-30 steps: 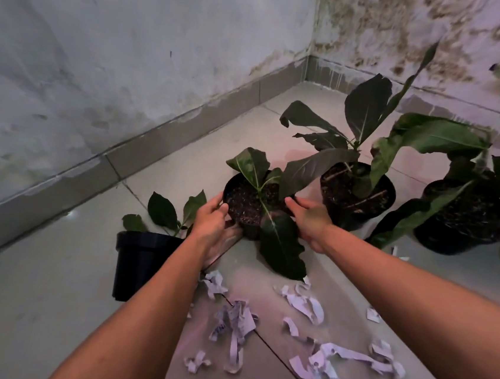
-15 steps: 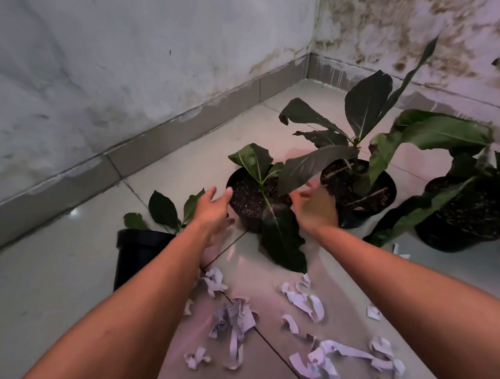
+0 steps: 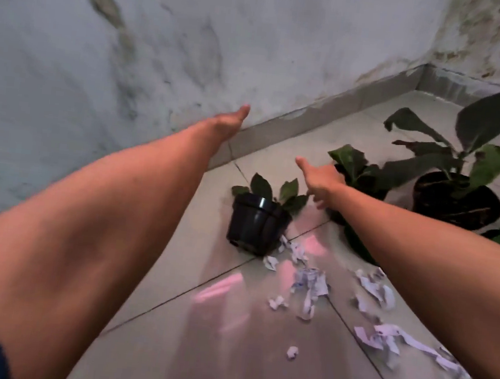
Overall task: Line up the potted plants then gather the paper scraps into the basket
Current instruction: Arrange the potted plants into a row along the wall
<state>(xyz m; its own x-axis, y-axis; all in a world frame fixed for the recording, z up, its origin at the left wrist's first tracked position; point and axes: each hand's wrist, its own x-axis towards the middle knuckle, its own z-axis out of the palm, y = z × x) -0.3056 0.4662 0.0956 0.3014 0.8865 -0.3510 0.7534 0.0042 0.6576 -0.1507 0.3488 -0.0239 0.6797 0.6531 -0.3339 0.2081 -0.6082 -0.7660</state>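
Head view: both hands are empty. The left hand [image 3: 229, 121] reaches forward toward the wall, fingers straight and together. The right hand [image 3: 320, 179] is loosely spread, thumb out. Just below and left of the right hand stands a small black plastic pot [image 3: 256, 224], smooth and tapered, upright with a few dark leaves. Directly behind the right hand sits a second pot [image 3: 363, 182] of broad-leaved greenery, partly hidden. Farther right, a wider round pot [image 3: 457, 200] holds dark soil and a tall plant with long leaves. Crumpled white paper scraps [image 3: 309, 283] lie on the glossy tiled floor [image 3: 172, 273] beneath the right forearm, strips pointing all ways.
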